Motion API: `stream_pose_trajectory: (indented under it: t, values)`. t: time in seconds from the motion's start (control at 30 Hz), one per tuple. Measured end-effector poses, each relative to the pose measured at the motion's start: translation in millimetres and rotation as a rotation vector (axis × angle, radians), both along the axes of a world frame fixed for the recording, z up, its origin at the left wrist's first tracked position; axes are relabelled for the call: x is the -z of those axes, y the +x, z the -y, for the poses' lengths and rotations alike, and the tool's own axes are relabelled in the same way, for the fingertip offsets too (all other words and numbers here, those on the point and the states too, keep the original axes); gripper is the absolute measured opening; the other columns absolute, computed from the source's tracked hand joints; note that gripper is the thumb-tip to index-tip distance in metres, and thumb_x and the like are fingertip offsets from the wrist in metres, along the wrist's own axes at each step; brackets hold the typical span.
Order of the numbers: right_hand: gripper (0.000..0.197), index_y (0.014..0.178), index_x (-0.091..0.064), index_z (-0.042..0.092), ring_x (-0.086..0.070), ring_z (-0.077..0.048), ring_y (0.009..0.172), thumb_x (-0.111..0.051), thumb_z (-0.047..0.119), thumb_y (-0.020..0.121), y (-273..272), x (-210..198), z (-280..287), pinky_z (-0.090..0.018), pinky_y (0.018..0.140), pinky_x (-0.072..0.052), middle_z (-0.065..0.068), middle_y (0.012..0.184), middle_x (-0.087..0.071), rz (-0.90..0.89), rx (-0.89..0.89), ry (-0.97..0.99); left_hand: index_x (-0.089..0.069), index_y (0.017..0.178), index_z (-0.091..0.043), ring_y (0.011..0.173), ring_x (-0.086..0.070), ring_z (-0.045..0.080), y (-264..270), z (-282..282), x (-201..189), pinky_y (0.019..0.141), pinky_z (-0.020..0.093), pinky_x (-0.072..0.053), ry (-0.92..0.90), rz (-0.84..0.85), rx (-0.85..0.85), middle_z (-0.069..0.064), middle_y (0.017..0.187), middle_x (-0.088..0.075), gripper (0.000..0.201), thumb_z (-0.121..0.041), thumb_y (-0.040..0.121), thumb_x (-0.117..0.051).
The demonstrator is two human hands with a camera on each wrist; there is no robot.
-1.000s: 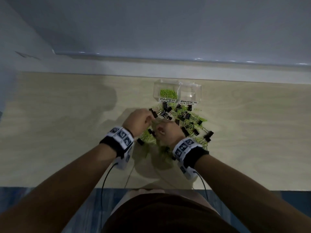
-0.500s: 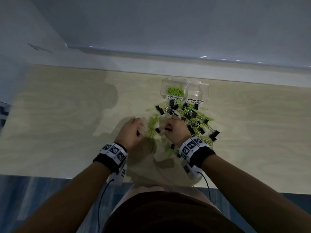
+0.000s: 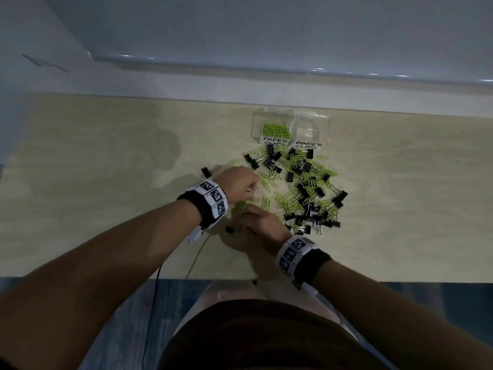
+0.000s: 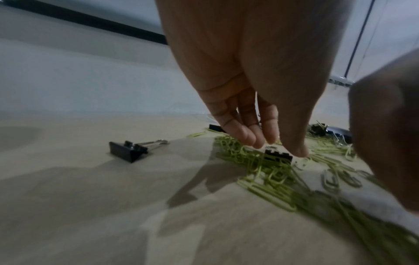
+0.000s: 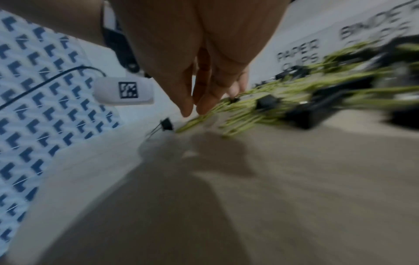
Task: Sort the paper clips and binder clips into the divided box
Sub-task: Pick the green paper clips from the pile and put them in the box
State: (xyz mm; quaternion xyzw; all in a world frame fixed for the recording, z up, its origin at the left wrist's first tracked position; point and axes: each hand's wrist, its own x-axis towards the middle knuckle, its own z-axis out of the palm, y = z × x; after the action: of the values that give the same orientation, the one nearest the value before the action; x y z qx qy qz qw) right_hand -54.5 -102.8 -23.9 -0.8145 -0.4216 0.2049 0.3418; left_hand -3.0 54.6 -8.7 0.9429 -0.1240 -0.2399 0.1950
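A clear divided box [image 3: 293, 116] stands at the back of the table. Its left cell, labelled PAPER CLIPS, holds green paper clips [image 3: 275, 129]; the BINDER CLIPS cell [image 3: 311, 130] looks bare. In front of it lies a mixed heap [image 3: 304, 190] of green paper clips and black binder clips. My left hand [image 3: 249, 186] reaches down at the heap's left edge, its thumb and fingertips [image 4: 256, 141] pinching a black binder clip [image 4: 278, 155]. My right hand [image 3: 246, 213] is lower, nearer me, fingertips [image 5: 188, 109] pressed together on green paper clips [image 5: 199, 117]; that view is blurred.
One binder clip [image 3: 206, 172] lies alone left of my left hand, also in the left wrist view [image 4: 127, 150]. Another binder clip [image 3: 229, 230] sits by my right hand. A thin cable [image 3: 197, 259] trails off the table's near edge [image 3: 106, 276]. A wall runs behind the box.
My left hand has moved forward and right to the heap's edge and closed on a binder clip. My right hand has drawn back toward me and slightly left.
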Motion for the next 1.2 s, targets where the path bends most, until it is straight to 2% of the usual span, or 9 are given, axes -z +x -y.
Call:
stream_pose_trajectory:
  t: [0.13,0.27,0.47,0.6,0.7,0.83,0.93,1.07,1.2]
  values:
    - [0.009,0.075,-0.067,0.008,-0.058,-0.016,0.068,-0.064,-0.001,0.075,29.1,11.9,34.5,-0.033,0.059,-0.054,-0.006,0.086,-0.061,0.062,0.249,-0.021,-0.062,0.089,-0.013,0.085,-0.058,0.023,-4.6,5.9,5.8,0.069,0.031,-0.042,-0.007,0.029,-0.010,0.006,0.092,-0.064,0.011,-0.019,0.081,-0.061]
    - [0.021,0.082,-0.069,0.003,-0.060,-0.021,0.070,-0.054,-0.010,0.074,66.8,-0.5,28.6,-0.036,0.064,-0.057,-0.008,0.086,-0.063,0.137,0.357,-0.057,-0.059,0.093,-0.015,0.082,-0.055,0.018,-21.1,-4.5,5.9,0.072,0.031,-0.047,-0.147,0.078,-0.141,0.001,0.091,-0.060,0.017,-0.015,0.076,-0.062]
    - [0.049,0.119,-0.060,0.007,-0.057,-0.029,0.108,-0.047,-0.014,0.077,97.8,-16.2,-36.9,-0.034,0.092,-0.049,-0.010,0.124,-0.056,0.144,0.060,-0.297,-0.061,0.097,-0.010,0.087,-0.059,0.027,-47.3,-60.7,13.1,0.079,0.036,-0.050,-0.155,0.206,-0.498,0.010,0.096,-0.061,0.025,-0.010,0.073,-0.065]
    - [0.052,0.131,-0.048,0.004,-0.046,-0.030,0.123,-0.044,-0.011,0.081,99.7,-19.8,-66.1,-0.042,0.099,-0.044,-0.010,0.143,-0.037,0.179,-0.176,-0.505,-0.058,0.115,-0.010,0.102,-0.054,0.025,-63.3,-57.2,11.4,0.085,0.029,-0.042,-0.097,0.100,-0.366,0.010,0.115,-0.054,0.040,-0.021,0.078,-0.070]
    - [0.047,0.133,-0.046,0.006,-0.035,-0.027,0.132,-0.043,-0.004,0.087,91.4,-20.4,-56.4,-0.039,0.101,-0.042,-0.008,0.150,-0.026,0.245,-0.254,-0.548,-0.045,0.131,-0.009,0.110,-0.047,0.028,-72.6,-31.7,16.4,0.094,0.035,-0.043,-0.084,0.002,-0.285,0.012,0.122,-0.046,0.070,-0.036,0.074,-0.074]
    - [0.054,0.134,-0.045,0.003,-0.041,-0.031,0.125,-0.052,-0.007,0.081,75.3,-18.3,-20.3,-0.039,0.098,-0.044,-0.014,0.141,-0.038,0.267,-0.275,-0.470,-0.038,0.133,-0.006,0.109,-0.041,0.030,-69.9,-4.1,22.0,0.094,0.043,-0.043,-0.012,-0.026,-0.266,0.013,0.122,-0.038,0.088,-0.045,0.065,-0.078]
    - [0.059,0.128,-0.052,0.004,-0.050,-0.033,0.117,-0.058,-0.011,0.072,69.0,-6.8,14.1,-0.040,0.087,-0.052,-0.014,0.136,-0.046,0.214,-0.261,-0.411,-0.044,0.125,-0.004,0.107,-0.045,0.029,-60.6,8.0,20.0,0.092,0.039,-0.043,-0.024,-0.008,-0.267,0.014,0.118,-0.041,0.070,-0.041,0.073,-0.072]
    - [0.057,0.129,-0.052,0.011,-0.057,-0.026,0.107,-0.063,-0.001,0.075,72.6,-8.4,43.4,-0.038,0.087,-0.054,-0.005,0.132,-0.048,0.078,-0.070,-0.362,-0.050,0.121,-0.007,0.108,-0.050,0.027,-54.9,10.6,20.7,0.092,0.035,-0.043,-0.140,0.050,-0.390,0.011,0.118,-0.047,0.047,-0.022,0.080,-0.069]
    - [0.058,0.133,-0.048,0.013,-0.047,-0.023,0.116,-0.068,0.020,0.079,80.3,-9.1,51.5,-0.040,0.097,-0.047,-0.004,0.130,-0.045,0.043,0.098,-0.374,-0.043,0.131,-0.008,0.113,-0.045,0.025,-61.3,7.0,19.4,0.098,0.036,-0.042,-0.140,0.068,-0.425,0.011,0.124,-0.044,0.074,-0.035,0.071,-0.077]
